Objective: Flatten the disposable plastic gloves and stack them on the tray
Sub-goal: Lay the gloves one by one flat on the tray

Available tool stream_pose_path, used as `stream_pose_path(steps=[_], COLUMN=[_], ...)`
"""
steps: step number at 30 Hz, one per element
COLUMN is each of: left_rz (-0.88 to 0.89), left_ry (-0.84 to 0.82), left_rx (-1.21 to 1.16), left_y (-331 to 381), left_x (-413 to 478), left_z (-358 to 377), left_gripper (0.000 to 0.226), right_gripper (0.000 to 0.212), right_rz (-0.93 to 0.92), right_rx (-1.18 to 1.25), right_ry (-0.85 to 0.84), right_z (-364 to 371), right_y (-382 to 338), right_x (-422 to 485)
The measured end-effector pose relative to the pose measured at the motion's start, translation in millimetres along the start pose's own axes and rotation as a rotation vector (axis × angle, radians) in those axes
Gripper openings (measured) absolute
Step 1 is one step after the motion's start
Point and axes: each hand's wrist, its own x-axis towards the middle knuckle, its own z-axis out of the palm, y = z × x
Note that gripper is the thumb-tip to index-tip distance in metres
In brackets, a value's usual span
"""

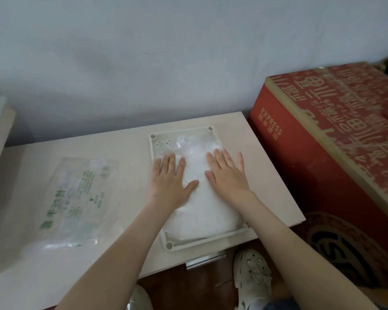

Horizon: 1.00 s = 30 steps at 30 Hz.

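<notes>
A cream plastic tray lies on the light wooden table, right of centre. A stack of clear disposable plastic gloves fills most of the tray, and its far end is crinkled. My left hand presses flat on the stack's left side with straight, spread fingers. My right hand lies flat on the right side in the same way. The two thumbs point toward each other over the stack's middle.
A clear glove package with green print lies on the table to the left. A large red cardboard box stands against the table's right edge. A grey wall runs behind. Below the front edge are my feet in pale clogs.
</notes>
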Motion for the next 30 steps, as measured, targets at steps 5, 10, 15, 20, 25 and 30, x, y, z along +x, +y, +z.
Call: stream_pose_path(steps=[5, 10, 15, 20, 25, 30], left_rz=[0.056, 0.198, -0.151, -0.558, -0.632, -0.493], left_ry=[0.053, 0.187, 0.435, 0.284, 0.093, 0.116], left_rx=[-0.011, -0.175, -0.410, -0.398, -0.376, -0.388], left_y=[0.0, 3.6, -20.9, -67.9, -102.4, -122.4], left_x=[-1.5, -12.9, -32.0, -69.4, -99.8, -116.5], left_z=[-4.1, -18.9, -22.7, -10.0, 2.4, 12.4], left_gripper=[0.077, 0.079, 0.046, 0.053, 0.065, 0.030], right_gripper=[0.062, 0.067, 0.065, 0.062, 0.057, 0.054], right_rz=[0.152, 0.205, 0.149, 0.003, -0.135, -0.202], right_rx=[0.163, 0.266, 0.292, 0.283, 0.278, 0.290], right_ry=[0.038, 0.078, 0.111, 0.055, -0.002, -0.025], right_z=[-7.8, -20.1, -33.1, -37.4, -36.0, -37.3], right_y=[15.4, 14.8, -6.2, -47.7, -97.4, -129.0], right_x=[-13.5, -19.1, -23.6, -33.2, -42.2, -49.2])
